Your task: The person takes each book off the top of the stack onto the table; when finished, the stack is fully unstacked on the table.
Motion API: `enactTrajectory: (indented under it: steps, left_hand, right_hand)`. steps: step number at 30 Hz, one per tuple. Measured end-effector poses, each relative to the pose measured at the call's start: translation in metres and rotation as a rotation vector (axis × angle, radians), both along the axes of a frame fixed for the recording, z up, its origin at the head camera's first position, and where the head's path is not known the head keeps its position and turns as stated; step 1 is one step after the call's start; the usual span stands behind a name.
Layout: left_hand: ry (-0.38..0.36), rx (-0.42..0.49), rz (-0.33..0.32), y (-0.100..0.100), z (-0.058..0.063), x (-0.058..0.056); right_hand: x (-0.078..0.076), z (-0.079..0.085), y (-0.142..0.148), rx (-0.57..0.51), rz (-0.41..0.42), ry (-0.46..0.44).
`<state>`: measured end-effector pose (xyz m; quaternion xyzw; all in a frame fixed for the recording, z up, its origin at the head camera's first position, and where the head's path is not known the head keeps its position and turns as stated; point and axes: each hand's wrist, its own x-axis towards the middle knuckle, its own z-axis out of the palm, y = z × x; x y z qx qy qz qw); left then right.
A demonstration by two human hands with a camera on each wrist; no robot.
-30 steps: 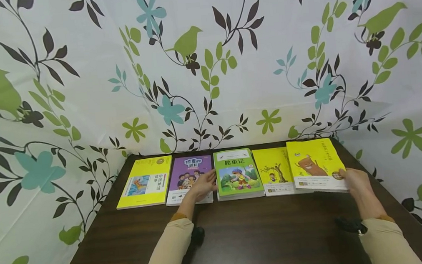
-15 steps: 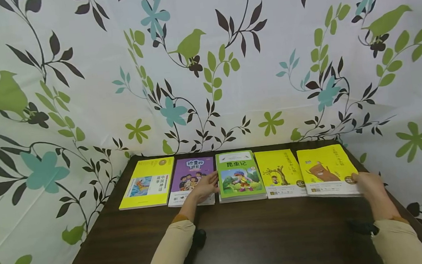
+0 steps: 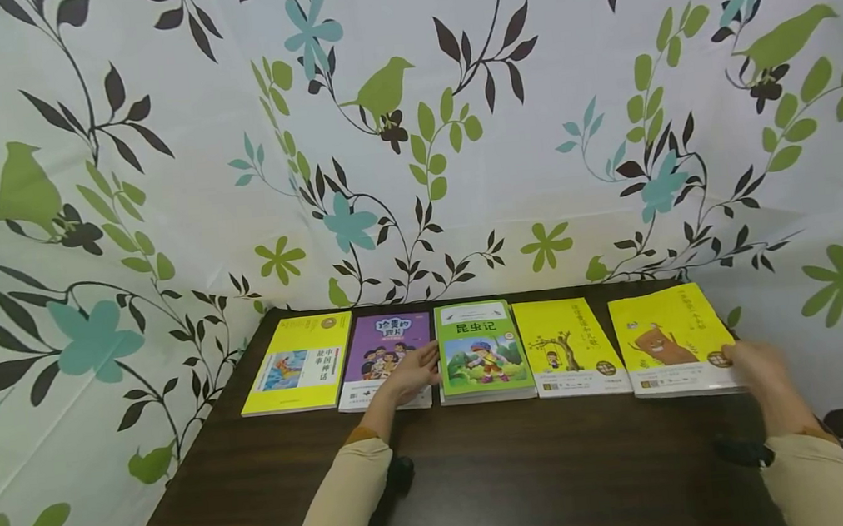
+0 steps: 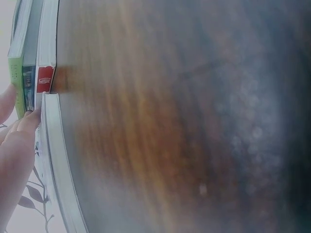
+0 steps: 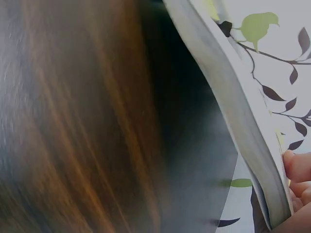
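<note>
A row of children's books lies along the table's far side. My right hand [image 3: 762,371] pinches the lower right corner of the rightmost yellow book [image 3: 653,330], which has a brown bear-like figure on its cover. The right wrist view shows that book's page edge [image 5: 238,121] bowed, with thumb and fingers at its corner. My left hand [image 3: 411,377] reaches over the purple book [image 3: 376,342], its fingers against the left side of the green book [image 3: 482,358]. From the left wrist, the green book's spine [image 4: 19,92] shows on top of other books, fingertips right at it.
A yellow book with a tree and swing [image 3: 559,334] lies between the green book and the rightmost one. Another yellow book [image 3: 302,361] is at the far left. Bare brown table [image 3: 530,471] stretches in front; patterned cloth [image 3: 462,209] hangs behind and at both sides.
My right hand has moved right and a little nearer with the bear book, sliding it off its yellow neighbour, so a gap now shows between them. The left hand stays by the green book.
</note>
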<state>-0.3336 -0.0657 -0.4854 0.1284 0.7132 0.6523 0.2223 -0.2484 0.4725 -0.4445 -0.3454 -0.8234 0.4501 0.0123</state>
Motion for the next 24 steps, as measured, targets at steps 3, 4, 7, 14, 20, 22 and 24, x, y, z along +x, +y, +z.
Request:
enactTrajectory:
  steps: [3,4,7,14,20,22,24]
  left_hand:
    - [0.003,-0.008,-0.001,0.000,0.000,0.000]
    - [0.004,-0.009,-0.002,0.000,0.000,0.000]
    - [0.008,-0.007,-0.006,0.000,0.001,0.001]
    - [0.008,0.008,-0.006,0.000,0.001,0.000]
    - [0.004,0.001,-0.005,0.001,0.000,0.000]
    - [0.007,-0.006,-0.005,0.001,0.001,0.001]
    - [0.006,-0.003,-0.006,0.000,0.001,0.000]
  right_hand:
    - [0.000,0.004,0.001,0.035,0.049,-0.006]
    - [-0.001,0.005,0.001,0.061,0.071,-0.006]
    - [-0.005,0.010,0.001,0.178,0.143,-0.006]
    - [-0.012,0.019,-0.006,0.427,0.228,-0.003]
    - [-0.014,0.007,-0.012,0.452,0.198,-0.030]
    - [-0.015,0.001,-0.012,0.432,0.210,-0.065]
    - [-0.014,-0.004,-0.013,0.429,0.230,-0.085]
